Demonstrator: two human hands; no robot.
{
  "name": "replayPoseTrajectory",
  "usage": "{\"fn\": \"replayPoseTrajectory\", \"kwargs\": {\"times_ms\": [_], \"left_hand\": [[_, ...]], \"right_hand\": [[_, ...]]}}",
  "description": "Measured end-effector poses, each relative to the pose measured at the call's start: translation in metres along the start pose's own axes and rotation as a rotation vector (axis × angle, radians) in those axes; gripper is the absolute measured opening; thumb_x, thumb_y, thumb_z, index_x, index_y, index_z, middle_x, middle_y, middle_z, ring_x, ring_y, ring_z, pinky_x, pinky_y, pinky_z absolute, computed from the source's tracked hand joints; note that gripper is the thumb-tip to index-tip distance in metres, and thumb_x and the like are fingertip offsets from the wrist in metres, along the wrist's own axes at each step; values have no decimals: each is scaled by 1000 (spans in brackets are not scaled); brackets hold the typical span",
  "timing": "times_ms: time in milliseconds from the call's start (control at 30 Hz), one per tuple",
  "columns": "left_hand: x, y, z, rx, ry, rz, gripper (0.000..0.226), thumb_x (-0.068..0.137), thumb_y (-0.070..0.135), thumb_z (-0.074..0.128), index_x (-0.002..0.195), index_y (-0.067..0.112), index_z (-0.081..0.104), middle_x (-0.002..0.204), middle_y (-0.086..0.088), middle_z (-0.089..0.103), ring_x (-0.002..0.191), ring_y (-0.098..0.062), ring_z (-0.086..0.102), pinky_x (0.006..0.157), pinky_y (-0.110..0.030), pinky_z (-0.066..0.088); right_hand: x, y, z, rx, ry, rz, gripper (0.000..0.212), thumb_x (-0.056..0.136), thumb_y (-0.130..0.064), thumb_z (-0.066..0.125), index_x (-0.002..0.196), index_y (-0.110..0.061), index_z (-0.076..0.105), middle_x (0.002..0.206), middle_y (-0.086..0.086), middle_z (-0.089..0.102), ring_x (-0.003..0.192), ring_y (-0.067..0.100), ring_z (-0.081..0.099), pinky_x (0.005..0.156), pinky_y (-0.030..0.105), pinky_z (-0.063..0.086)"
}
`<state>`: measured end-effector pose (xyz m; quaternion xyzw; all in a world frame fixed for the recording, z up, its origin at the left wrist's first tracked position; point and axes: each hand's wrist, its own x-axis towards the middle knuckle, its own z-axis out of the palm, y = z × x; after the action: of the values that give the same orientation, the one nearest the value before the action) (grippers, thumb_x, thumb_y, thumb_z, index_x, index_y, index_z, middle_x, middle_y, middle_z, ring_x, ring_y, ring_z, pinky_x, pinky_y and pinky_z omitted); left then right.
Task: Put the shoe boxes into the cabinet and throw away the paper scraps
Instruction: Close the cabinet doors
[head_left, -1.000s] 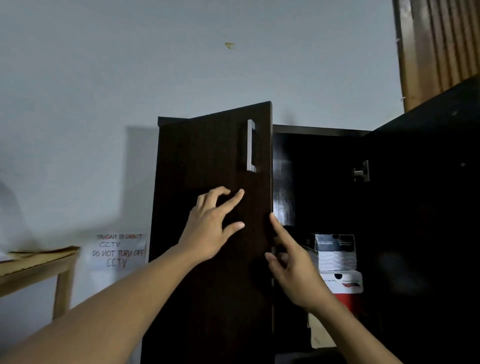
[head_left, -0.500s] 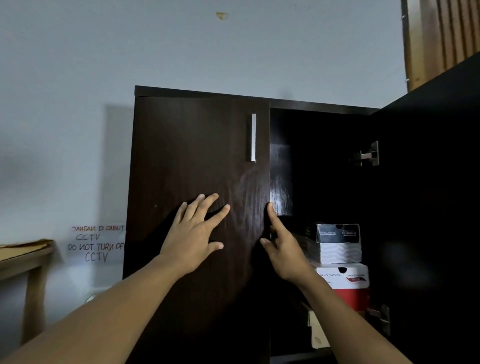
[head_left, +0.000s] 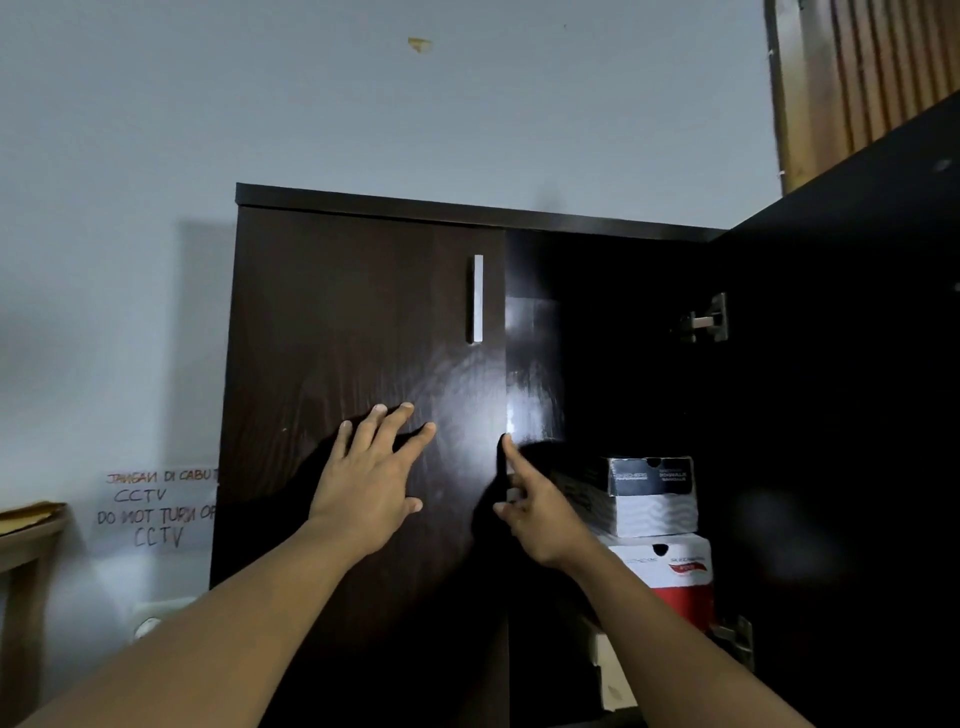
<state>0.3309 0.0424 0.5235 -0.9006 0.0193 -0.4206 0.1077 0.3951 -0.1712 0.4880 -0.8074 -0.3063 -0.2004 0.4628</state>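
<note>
A dark brown cabinet (head_left: 467, 208) stands against the wall. Its left door (head_left: 337, 338), with a silver handle (head_left: 477, 299), lies flush with the front. My left hand (head_left: 371, 475) rests flat on that door, fingers spread. My right hand (head_left: 535, 506) touches the door's right edge with its index finger stretched up, holding nothing. The right door (head_left: 857, 415) stands wide open. Inside, a grey and black shoe box (head_left: 652, 499) sits on a white and red shoe box (head_left: 670, 577), with a pale box (head_left: 610, 675) below.
A handwritten CCTV notice (head_left: 156, 509) is taped to the wall left of the cabinet. A wooden table (head_left: 26, 535) stands at the far left. Wooden slats (head_left: 872, 67) fill the top right corner. Hinges (head_left: 706, 319) show on the open door.
The left door has swung from partly open to flush against the cabinet under my left hand. My right hand stayed at the door's edge.
</note>
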Motion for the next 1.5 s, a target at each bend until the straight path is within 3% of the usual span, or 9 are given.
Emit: {"fn": "replayPoseTrajectory", "kwargs": {"times_ms": [233, 600, 700, 833, 900, 1067, 1167, 1333, 1500], "left_hand": [[-2, 40, -44, -405, -123, -31, 86, 84, 59, 64, 155, 35, 20, 158, 3, 28, 142, -21, 36, 113, -44, 35], [-14, 282, -165, -824, 25, 450, 80, 86, 64, 57, 151, 45, 13, 146, 10, 45, 121, -15, 56, 91, -41, 54], [-17, 327, -182, -825, 71, 477, 86, 89, 62, 55, 152, 47, -1, 147, 6, 42, 111, -18, 61, 82, -40, 57], [-12, 364, -192, -754, 85, 508, 86, 92, 60, 51, 151, 47, -10, 146, 3, 36, 80, -13, 59, 61, -33, 57], [-6, 372, -192, -698, 99, 488, 82, 92, 61, 49, 153, 45, -4, 142, 3, 35, 79, -12, 54, 57, -30, 54], [-2, 372, -189, -635, 151, 464, 80, 90, 63, 52, 153, 37, 12, 136, 2, 39, 98, -17, 57, 64, -34, 57], [-6, 361, -189, -642, 201, 440, 77, 86, 62, 59, 148, 33, 23, 133, 0, 43, 96, -16, 59, 62, -32, 57], [-12, 320, -184, -658, 227, 400, 72, 83, 48, 70, 138, 27, 29, 128, -2, 47, 68, -9, 51, 48, -22, 42], [-21, 258, -171, -679, 212, 359, 72, 81, 47, 72, 137, 31, 29, 132, 3, 48, 77, -12, 59, 58, -32, 55]], "right_hand": [[-120, -40, -91, -100, 81, 77, 73, 100, -15, 57, 154, -42, 16, 129, -14, 53, 98, 4, 60, 76, 3, 45], [-322, -62, -251, -196, 609, 85, 38, 97, -18, 63, 131, -30, 54, 108, -5, 65, 95, 7, 65, 81, 24, 57], [-334, -38, -272, -192, 590, 190, 34, 97, -20, 62, 129, -28, 56, 106, -6, 64, 91, -4, 64, 76, 17, 54], [-333, -7, -282, -160, 418, 287, 47, 99, -30, 59, 145, -24, 47, 133, -8, 61, 116, -3, 59, 96, 18, 52], [-329, -2, -281, -51, 355, 278, 42, 102, -25, 55, 143, -17, 50, 131, -6, 63, 120, 3, 60, 100, 24, 52], [-320, 3, -272, 222, 411, 268, 25, 103, -19, 52, 112, -9, 73, 86, 19, 70, 80, 26, 65, 75, 41, 53], [-316, 3, -261, 234, 375, 230, 20, 99, -20, 59, 107, -14, 76, 92, 25, 72, 82, 29, 67, 78, 47, 55], [-299, -6, -230, 258, 309, 185, 15, 95, -6, 63, 105, -7, 74, 83, -3, 76, 76, 5, 71, 67, 21, 57], [-267, -12, -182, 239, 276, 171, 38, 87, -9, 75, 124, -7, 65, 84, 0, 71, 77, 4, 67, 77, 23, 58]]}}
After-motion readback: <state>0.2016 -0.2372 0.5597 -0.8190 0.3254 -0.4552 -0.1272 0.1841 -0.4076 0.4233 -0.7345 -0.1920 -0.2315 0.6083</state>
